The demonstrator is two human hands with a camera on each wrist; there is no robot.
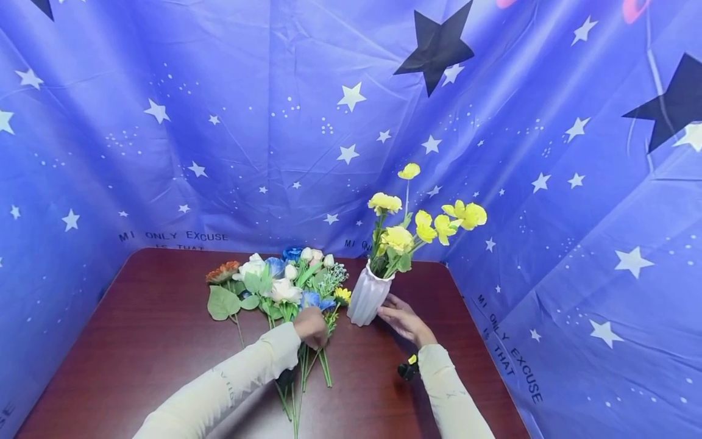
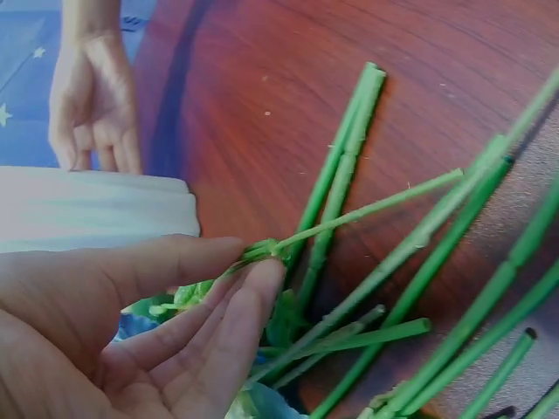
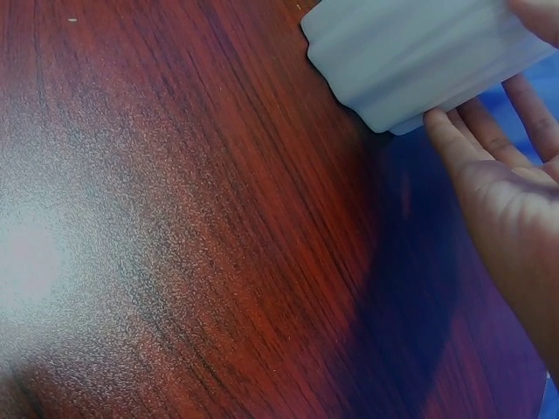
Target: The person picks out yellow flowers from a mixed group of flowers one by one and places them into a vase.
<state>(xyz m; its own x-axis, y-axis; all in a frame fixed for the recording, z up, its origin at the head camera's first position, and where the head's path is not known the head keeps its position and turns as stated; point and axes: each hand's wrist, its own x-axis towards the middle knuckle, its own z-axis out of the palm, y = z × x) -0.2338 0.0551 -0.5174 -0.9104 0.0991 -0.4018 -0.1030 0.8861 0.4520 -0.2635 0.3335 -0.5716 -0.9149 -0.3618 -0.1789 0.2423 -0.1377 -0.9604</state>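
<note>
In the head view, a white fluted vase [image 1: 367, 299] holds several yellow flowers [image 1: 397, 239] and stands on the table. My right hand [image 1: 404, 318] is beside it, its fingers extended along the vase's right side near the base. The right wrist view shows those fingertips [image 3: 434, 119] right at the vase wall. To the left, my left hand [image 1: 311, 327] is over a pile of artificial flowers [image 1: 285, 291]. Between thumb and forefinger it pinches a thin green flower stem [image 2: 376, 209] near small leaves, seen in the left wrist view. The stem's blossom end is hidden behind the fingers.
Loose green stems [image 1: 296, 390] from the pile point toward the table's near edge. An orange flower [image 1: 222, 272] lies at the pile's left end, and a small yellow flower [image 1: 342, 296] lies between pile and vase. Blue star-printed cloth [image 1: 263, 122] hangs around the dark wooden table [image 1: 164, 323].
</note>
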